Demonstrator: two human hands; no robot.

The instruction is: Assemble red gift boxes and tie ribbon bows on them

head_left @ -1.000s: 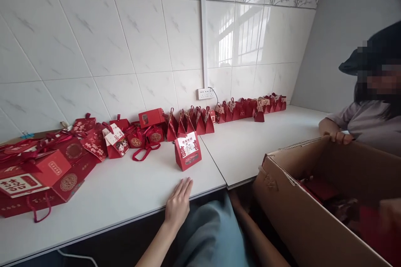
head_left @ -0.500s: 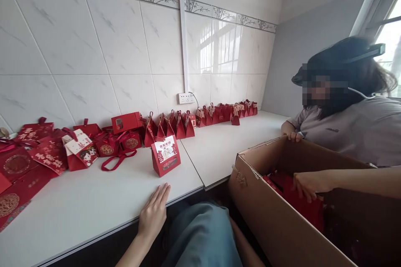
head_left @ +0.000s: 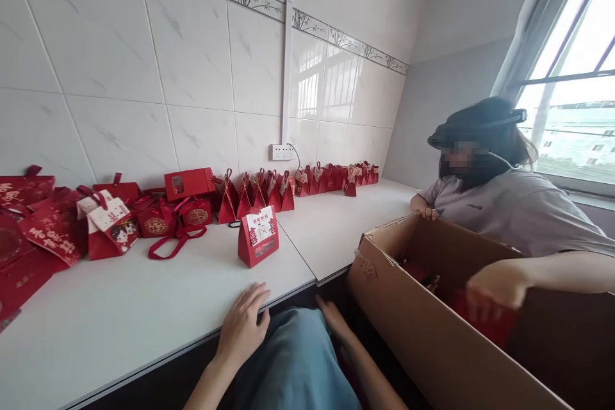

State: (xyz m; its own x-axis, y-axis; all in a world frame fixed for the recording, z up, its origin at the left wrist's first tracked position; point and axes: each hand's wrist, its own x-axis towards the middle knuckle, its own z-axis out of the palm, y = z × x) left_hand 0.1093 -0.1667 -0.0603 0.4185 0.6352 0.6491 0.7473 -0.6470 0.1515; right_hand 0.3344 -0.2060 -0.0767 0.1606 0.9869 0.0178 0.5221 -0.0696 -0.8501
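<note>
Head: left hand (head_left: pixel 246 321) loose near tapered card box (head_left: pixel 258 238); grip of right hand (head_left: pixel 334 318) unclear.

The left forearm (head_left: pixel 211 378) rises bare from the bottom edge of the view, slanting up to the right; its wrist (head_left: pixel 229 353) follows nearly the same line, and the left hand (head_left: pixel 244 323) lies back upward, with its fingers (head_left: pixel 256 296) reaching forward and to the right, close together and gently bent; the thumb (head_left: pixel 264 319) stands apart from them on the inner side; the right forearm (head_left: pixel 369 364), also bare, slants up to the left from the bottom edge; the right hand (head_left: pixel 335 320) is low and in shade, pointing up and left, its finger pose too dim to tell; between the two arms sits a clothed leg (head_left: pixel 298 359).
</note>
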